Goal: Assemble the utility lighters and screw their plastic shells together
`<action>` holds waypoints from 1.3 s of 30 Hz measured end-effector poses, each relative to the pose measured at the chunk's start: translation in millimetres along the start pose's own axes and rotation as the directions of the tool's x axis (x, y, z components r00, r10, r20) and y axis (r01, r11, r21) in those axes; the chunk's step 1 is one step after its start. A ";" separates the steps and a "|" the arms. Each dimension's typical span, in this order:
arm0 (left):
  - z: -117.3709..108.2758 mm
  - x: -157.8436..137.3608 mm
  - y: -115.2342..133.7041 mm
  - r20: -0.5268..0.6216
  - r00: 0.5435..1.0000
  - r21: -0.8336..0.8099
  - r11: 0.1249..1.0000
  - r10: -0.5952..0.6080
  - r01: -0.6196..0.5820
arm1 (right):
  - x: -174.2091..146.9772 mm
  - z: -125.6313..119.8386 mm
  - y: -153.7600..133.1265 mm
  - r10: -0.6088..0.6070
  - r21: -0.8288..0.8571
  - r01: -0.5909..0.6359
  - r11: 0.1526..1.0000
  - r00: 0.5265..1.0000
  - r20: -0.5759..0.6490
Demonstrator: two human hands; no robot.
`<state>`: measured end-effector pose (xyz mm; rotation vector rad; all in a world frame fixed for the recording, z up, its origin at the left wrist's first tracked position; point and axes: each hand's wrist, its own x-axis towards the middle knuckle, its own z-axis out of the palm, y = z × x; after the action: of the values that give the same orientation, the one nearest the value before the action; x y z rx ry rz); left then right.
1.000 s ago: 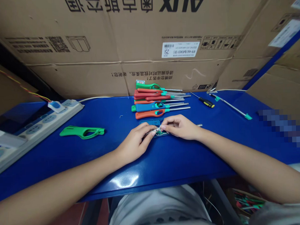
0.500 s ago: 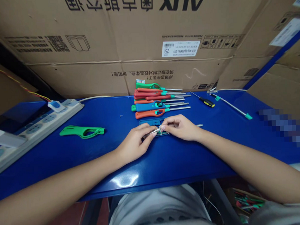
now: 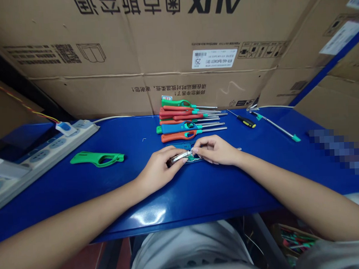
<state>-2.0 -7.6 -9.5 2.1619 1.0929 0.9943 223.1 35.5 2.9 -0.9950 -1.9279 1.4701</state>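
Note:
My left hand (image 3: 160, 165) is closed around a small clear fuel tank (image 3: 180, 156) with a shiny, pale end. At that end, my right hand (image 3: 215, 149) pinches with thumb and forefinger; a small whitish part shows at the fingertips, too small to name. Beneath both hands lies an opened blue lighter shell (image 3: 182, 145), partly covered by the fingers. Inside it are a teal piece and a thin white wire. The metal tube tip (image 3: 239, 149) sticks out beyond my right hand. Behind the shell lies a row of assembled lighters (image 3: 179, 128) in red, orange, blue and green.
A green lighter shell (image 3: 93, 158) lies left, near a power strip (image 3: 50, 149). A screwdriver (image 3: 245, 121) and a loose metal lighter tube (image 3: 277, 126) are at the back right. Cardboard (image 3: 165, 52) walls the blue table (image 3: 117, 207). Below right stands a box of colourful parts (image 3: 298, 240).
My left hand has tilted the clear tank, so more of its pale side shows. My right hand stays at its end, with its fingers slightly shifted.

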 end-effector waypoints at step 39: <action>-0.4 0.9 -3.0 -0.013 0.997 -0.037 0.997 -0.073 0.072 | 2.5 6.2 -3.7 0.066 0.031 -0.064 0.997 0.996 -0.066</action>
<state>-3.3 -5.2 -11.0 2.0741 1.1424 0.9915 215.9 33.3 4.7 -1.0897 -1.8381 1.4768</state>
